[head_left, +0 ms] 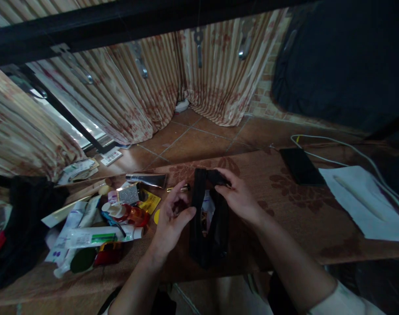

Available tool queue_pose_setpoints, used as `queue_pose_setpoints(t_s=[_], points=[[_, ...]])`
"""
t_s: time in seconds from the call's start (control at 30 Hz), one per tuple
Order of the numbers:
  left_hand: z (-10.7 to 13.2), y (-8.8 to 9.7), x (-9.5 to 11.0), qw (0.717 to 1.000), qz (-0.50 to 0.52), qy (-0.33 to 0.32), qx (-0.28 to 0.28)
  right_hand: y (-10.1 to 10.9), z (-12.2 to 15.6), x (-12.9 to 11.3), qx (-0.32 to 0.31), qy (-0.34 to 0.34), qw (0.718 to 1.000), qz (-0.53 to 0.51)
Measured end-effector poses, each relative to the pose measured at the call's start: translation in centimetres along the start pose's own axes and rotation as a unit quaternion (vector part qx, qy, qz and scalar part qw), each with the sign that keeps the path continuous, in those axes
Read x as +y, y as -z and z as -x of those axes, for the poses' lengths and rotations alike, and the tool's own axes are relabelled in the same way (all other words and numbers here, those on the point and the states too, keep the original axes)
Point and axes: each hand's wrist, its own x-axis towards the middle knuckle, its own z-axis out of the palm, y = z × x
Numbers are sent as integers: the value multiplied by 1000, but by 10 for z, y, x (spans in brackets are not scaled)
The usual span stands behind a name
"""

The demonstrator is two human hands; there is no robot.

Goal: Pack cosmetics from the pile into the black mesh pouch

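A black pouch [196, 245] stands in front of me with its long mouth spread apart. Small items [207, 210] show inside, one of them whitish; their kinds are too dim to make out. My right hand [240, 197] pinches a dark part at the pouch's far right edge. On the other side, my left hand [173, 218] is open with its fingers curved and apart, its thumb tip against the pouch's left rim. Just beyond those fingers lies a slim black and gold tube [182, 188]. A yellow round thing [157, 216] is partly hidden by the left hand.
Toiletries crowd the left side: a white tube [97, 236], an orange pump bottle [135, 215], a dark tube [148, 180] and a yellow packet [150, 202]. A black bag [25, 227] lies farther left. Rightward are a phone [301, 166], white paper [360, 197] and a cable [347, 142].
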Motion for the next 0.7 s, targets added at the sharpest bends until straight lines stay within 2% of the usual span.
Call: queue_pose_setpoints(t_s=[0.2,0.4,0.6,0.7], points=[[-3,-1,-4,1000,-1,-10,0,0,1,0,-19,-2,1000,-20],[-4,-3,-6,998,-47,27,-16,0,0,3,-21,4,999,-30],[-3,0,-3,997,-44,1,58,13,-2,7,12,-14,999,37],[-1,-1,-3,997,-46,-9,56,15,0,5,29,-25,997,61]])
